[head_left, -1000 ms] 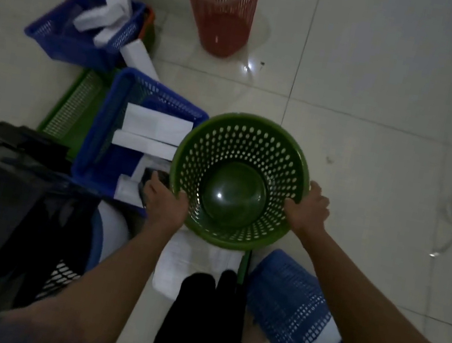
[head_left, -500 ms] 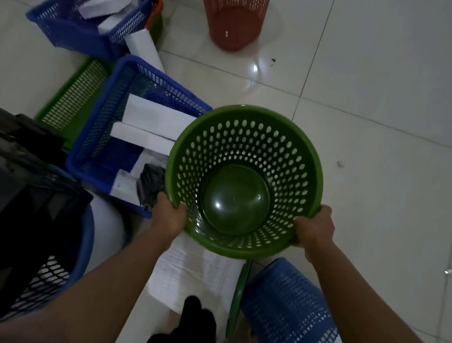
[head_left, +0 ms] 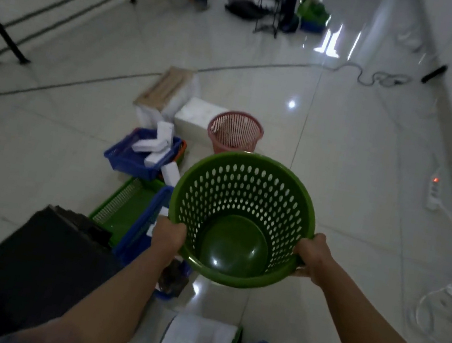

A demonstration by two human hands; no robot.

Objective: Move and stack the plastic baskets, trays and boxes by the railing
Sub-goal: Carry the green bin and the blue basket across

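A dim room with a glossy white tiled floor (head_left: 356, 151), a black railing (head_left: 1, 26) at far left. Both hands clamp the rim of a round green basket (head_left: 240, 218), held upright in the air: left hand (head_left: 167, 235), right hand (head_left: 313, 258). Below sit a pink basket (head_left: 235, 132) and a blue tray (head_left: 141, 154) of white boxes. Cluttered footing and a loose cable (head_left: 366, 76) could cause a trip; open floor lies ahead and right

Both my arms reach out in front of me. My left hand (head_left: 168, 236) curls its fingers over the near left side of the green basket (head_left: 241, 219) rim. My right hand (head_left: 312, 259) grips the near right side the same way.
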